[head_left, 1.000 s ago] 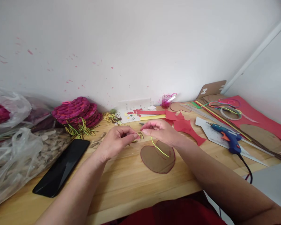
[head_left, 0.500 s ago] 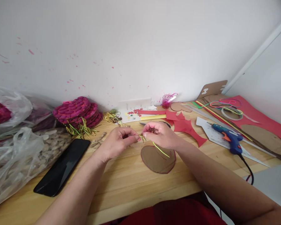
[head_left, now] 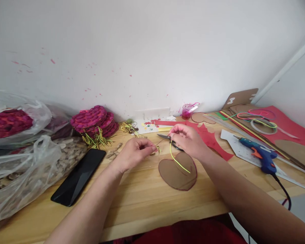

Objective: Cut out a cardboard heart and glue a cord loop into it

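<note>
Above the table, my left hand (head_left: 133, 154) is closed in a pinch on a thin cord with short olive and yellow ends at the fingertips. My right hand (head_left: 189, 140) also pinches cord, and a dark stretch runs taut between the two hands. A bright yellow-green cord (head_left: 175, 159) hangs from the right fingers. Its end lies over a heart-shaped cardboard piece (head_left: 175, 178) with a dark red outline, flat on the table below. Scissors (head_left: 162, 136) lie just behind the hands, their handles partly covered by my right hand.
To the left are a black phone (head_left: 78, 178), a plastic bag of shells (head_left: 53, 169) and stacked magenta pieces with cord tassels (head_left: 96, 118). On the right lie a blue glue gun (head_left: 264, 157), red paper cutouts (head_left: 213, 144) and coloured cords (head_left: 264, 115). A pink-stained cup (head_left: 187, 111) stands by the wall.
My right hand has moved away from my left, drawing the cord out between them. The scissors show more now. The whole view has shifted slightly, with things appearing further right.
</note>
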`<move>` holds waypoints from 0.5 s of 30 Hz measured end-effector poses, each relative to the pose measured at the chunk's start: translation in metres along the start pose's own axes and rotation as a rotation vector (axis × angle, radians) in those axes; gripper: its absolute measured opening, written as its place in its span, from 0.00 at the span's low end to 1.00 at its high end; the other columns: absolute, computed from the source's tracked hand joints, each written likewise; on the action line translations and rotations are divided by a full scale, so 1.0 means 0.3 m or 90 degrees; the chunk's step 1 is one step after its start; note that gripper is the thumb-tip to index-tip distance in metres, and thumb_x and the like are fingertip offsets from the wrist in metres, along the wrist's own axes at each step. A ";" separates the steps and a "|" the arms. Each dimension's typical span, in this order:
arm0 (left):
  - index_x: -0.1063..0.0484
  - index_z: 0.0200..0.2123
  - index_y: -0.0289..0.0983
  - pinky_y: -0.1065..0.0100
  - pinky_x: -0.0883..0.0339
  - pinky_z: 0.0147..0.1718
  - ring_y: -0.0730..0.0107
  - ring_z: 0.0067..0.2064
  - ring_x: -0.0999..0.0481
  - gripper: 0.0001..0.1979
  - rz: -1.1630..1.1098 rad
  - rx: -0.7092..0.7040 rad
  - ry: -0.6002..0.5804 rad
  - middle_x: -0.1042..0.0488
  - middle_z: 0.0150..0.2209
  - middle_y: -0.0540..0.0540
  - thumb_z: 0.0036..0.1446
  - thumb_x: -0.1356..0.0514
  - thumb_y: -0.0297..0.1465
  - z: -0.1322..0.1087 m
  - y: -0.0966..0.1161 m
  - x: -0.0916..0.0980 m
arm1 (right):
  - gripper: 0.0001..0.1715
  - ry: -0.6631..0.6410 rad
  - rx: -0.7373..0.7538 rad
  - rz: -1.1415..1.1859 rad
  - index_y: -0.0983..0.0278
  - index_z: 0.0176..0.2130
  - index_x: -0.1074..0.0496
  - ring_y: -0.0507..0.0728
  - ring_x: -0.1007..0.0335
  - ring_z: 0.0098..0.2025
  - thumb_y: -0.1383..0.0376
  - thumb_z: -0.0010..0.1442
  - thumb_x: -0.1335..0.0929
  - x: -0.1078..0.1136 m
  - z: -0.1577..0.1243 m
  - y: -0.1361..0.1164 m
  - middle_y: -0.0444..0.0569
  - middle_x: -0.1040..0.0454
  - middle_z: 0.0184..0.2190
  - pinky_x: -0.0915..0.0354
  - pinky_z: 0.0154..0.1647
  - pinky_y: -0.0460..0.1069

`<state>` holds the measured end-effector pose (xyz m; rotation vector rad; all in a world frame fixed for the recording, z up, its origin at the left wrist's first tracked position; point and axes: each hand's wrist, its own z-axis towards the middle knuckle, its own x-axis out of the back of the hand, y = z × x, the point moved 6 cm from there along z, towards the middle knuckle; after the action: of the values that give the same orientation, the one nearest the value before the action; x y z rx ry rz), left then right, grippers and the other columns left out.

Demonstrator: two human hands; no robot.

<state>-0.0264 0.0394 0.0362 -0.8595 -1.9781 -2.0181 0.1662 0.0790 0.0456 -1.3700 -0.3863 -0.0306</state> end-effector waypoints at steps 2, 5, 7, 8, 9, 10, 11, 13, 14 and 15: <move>0.18 0.33 0.37 0.70 0.40 0.28 0.70 0.28 0.31 0.15 0.008 0.024 0.020 0.24 0.26 0.49 0.55 0.39 0.41 0.003 -0.010 0.012 | 0.05 0.012 -0.038 0.086 0.63 0.31 0.32 0.49 0.36 0.24 0.63 0.55 0.32 0.007 0.003 -0.002 0.43 0.28 0.26 0.40 0.23 0.45; 0.20 0.31 0.35 0.71 0.41 0.25 0.72 0.25 0.33 0.16 -0.051 0.077 0.069 0.27 0.24 0.49 0.53 0.39 0.43 0.008 -0.031 0.032 | 0.07 0.027 -0.069 0.199 0.63 0.29 0.33 0.51 0.30 0.28 0.64 0.52 0.30 0.008 0.003 -0.011 0.46 0.27 0.29 0.40 0.20 0.43; 0.22 0.31 0.34 0.72 0.43 0.22 0.75 0.23 0.36 0.16 -0.134 0.106 0.098 0.28 0.23 0.50 0.51 0.37 0.43 0.012 -0.048 0.041 | 0.09 0.030 -0.083 0.256 0.63 0.30 0.34 0.52 0.29 0.29 0.63 0.51 0.29 0.008 0.002 -0.014 0.46 0.26 0.29 0.42 0.18 0.43; 0.22 0.31 0.34 0.73 0.44 0.21 0.76 0.22 0.37 0.15 -0.175 0.118 0.110 0.28 0.23 0.51 0.50 0.36 0.42 0.015 -0.056 0.045 | 0.10 0.027 -0.087 0.278 0.62 0.30 0.34 0.52 0.28 0.28 0.63 0.50 0.28 0.008 0.002 -0.014 0.45 0.26 0.29 0.42 0.17 0.42; 0.23 0.30 0.34 0.74 0.46 0.20 0.77 0.21 0.37 0.15 -0.210 0.127 0.119 0.28 0.23 0.51 0.49 0.35 0.41 0.018 -0.064 0.047 | 0.11 0.022 -0.089 0.297 0.62 0.31 0.34 0.52 0.28 0.27 0.62 0.50 0.28 0.008 0.001 -0.014 0.45 0.26 0.28 0.42 0.17 0.42; 0.23 0.29 0.34 0.74 0.47 0.19 0.78 0.21 0.38 0.14 -0.239 0.135 0.127 0.28 0.23 0.50 0.48 0.34 0.40 0.020 -0.072 0.050 | 0.12 0.015 -0.090 0.312 0.62 0.31 0.35 0.52 0.28 0.27 0.61 0.50 0.28 0.007 0.000 -0.015 0.44 0.26 0.28 0.42 0.17 0.42; 0.24 0.29 0.34 0.75 0.47 0.19 0.79 0.20 0.38 0.14 -0.267 0.140 0.136 0.27 0.23 0.50 0.47 0.33 0.40 0.022 -0.078 0.053 | 0.13 0.005 -0.090 0.322 0.62 0.31 0.35 0.52 0.28 0.26 0.61 0.51 0.28 0.005 -0.002 -0.016 0.44 0.26 0.28 0.42 0.17 0.42; 0.24 0.30 0.33 0.76 0.46 0.19 0.81 0.20 0.37 0.14 -0.334 0.139 0.146 0.25 0.25 0.49 0.47 0.32 0.40 0.023 -0.084 0.054 | 0.12 -0.022 -0.089 0.324 0.62 0.31 0.35 0.51 0.28 0.26 0.62 0.52 0.28 -0.005 -0.009 -0.017 0.44 0.25 0.27 0.41 0.17 0.42; 0.24 0.31 0.33 0.76 0.45 0.19 0.81 0.21 0.36 0.15 -0.374 0.134 0.144 0.24 0.27 0.48 0.47 0.32 0.39 0.023 -0.082 0.051 | 0.11 -0.043 -0.090 0.315 0.62 0.31 0.35 0.51 0.27 0.26 0.62 0.53 0.29 -0.015 -0.015 -0.017 0.45 0.25 0.27 0.39 0.17 0.42; 0.24 0.32 0.33 0.77 0.43 0.19 0.82 0.21 0.34 0.15 -0.414 0.128 0.135 0.23 0.29 0.47 0.48 0.32 0.39 0.021 -0.076 0.043 | 0.10 -0.068 -0.092 0.303 0.62 0.32 0.35 0.52 0.27 0.26 0.63 0.53 0.29 -0.028 -0.022 -0.017 0.45 0.25 0.27 0.38 0.18 0.43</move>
<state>-0.0469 0.0511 0.0230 0.0673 -2.4809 -2.0260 0.1587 0.0700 0.0470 -1.5818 -0.1396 0.4156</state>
